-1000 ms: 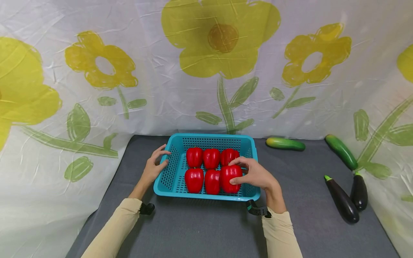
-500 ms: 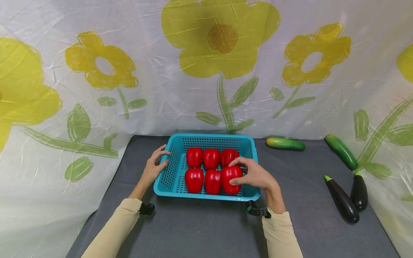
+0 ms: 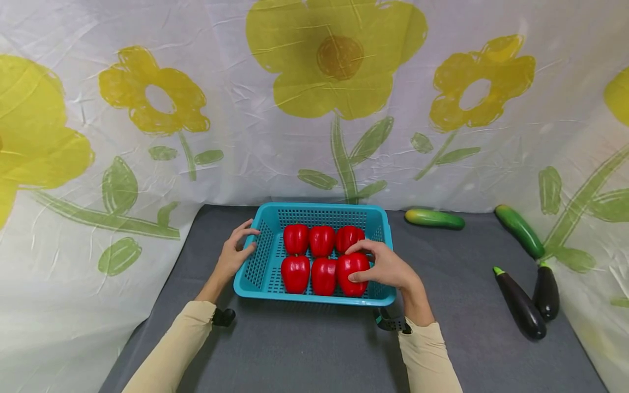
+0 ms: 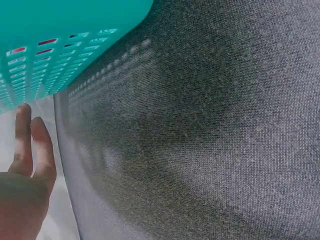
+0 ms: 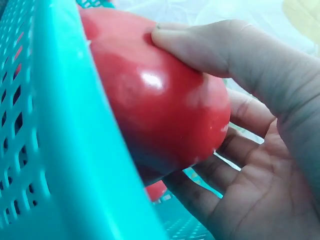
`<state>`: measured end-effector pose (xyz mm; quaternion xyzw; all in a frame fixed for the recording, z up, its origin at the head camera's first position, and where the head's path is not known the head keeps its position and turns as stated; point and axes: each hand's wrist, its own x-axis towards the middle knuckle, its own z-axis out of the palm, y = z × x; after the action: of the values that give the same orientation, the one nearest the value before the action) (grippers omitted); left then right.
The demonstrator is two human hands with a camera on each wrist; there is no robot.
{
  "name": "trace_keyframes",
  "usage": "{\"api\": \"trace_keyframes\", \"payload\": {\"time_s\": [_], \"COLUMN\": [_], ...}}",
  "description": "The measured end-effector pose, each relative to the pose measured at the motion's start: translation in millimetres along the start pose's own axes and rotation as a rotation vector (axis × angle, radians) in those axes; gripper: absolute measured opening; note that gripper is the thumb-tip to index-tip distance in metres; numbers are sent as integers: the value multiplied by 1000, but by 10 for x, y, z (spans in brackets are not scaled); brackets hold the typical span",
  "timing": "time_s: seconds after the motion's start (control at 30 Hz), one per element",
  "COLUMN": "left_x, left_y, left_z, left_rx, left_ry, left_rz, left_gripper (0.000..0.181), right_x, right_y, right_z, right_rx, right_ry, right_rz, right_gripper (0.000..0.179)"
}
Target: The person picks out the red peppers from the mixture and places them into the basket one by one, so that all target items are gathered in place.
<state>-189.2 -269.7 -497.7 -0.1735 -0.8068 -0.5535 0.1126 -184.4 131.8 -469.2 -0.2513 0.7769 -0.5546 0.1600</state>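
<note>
A turquoise perforated plastic basket (image 3: 314, 298) holds red bell peppers in two rows. My right hand (image 3: 388, 266) grips the bell pepper (image 3: 346, 277) at the near right of the basket, thumb on the near side and fingers curled over its far side. In the right wrist view this bell pepper (image 5: 155, 95) shows just behind the basket's rim (image 5: 75, 120). Beside it in the near row lie a middle pepper (image 3: 324, 277) and a left pepper (image 3: 295, 274). At the basket's left end, my left hand (image 3: 231, 260) has its loosely bent fingertips right at the rim.
Three more peppers form the far row, among them the middle one (image 3: 321, 241). Right of the basket on the dark grey cloth (image 3: 314, 349) lie a yellow-green cucumber (image 3: 434, 219), a dark green cucumber (image 3: 519, 231) and two eggplants (image 3: 521, 305). A flowered sheet (image 3: 236, 158) hangs behind.
The gripped bell pepper has shifted slightly toward the near right, and the pepper beside it a touch to the right. My left hand and the basket have stayed put.
</note>
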Motion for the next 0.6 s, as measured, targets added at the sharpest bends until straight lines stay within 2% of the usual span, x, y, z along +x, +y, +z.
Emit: {"api": "trace_keyframes", "payload": {"time_s": [0.2, 0.6], "left_x": [-9, -5], "left_y": [63, 83], "left_z": [-6, -3], "left_rx": [-17, 6], "left_ry": [-1, -2], "left_rz": [-31, -45], "left_gripper": [28, 28], "right_x": [10, -4], "right_y": [-2, -13], "right_z": [-5, -25], "right_rx": [-30, -63], "right_ry": [-2, 0], "right_rz": [-4, 23], "right_gripper": [40, 41]}}
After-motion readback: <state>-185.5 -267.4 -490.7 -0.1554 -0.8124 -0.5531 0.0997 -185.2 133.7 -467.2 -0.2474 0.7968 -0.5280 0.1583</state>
